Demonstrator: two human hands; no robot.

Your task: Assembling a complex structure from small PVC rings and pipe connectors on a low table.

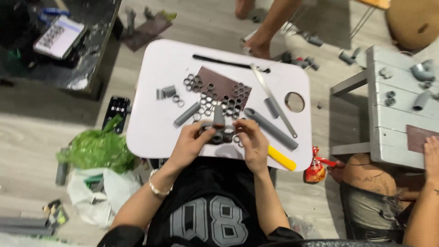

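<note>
Hands: 2 | left hand [190,145], right hand [253,142] both gripping 1 pipe-ring cluster [219,132]

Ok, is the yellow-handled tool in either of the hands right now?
No: the yellow-handled tool lies on the white table beside the right hand, while both hands grip grey pipe pieces.

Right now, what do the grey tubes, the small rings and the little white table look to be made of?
Grey tubes: probably plastic pipe, going by the uniform matt grey colour and hollow cut ends. Small rings: likely thin slices of the same pipe, with the same grey and round bore. White table: smooth, faintly glossy top with rounded corners, perhaps plastic or coated board; the view leaves that open. Both hands hold a grey tube assembly.
</note>
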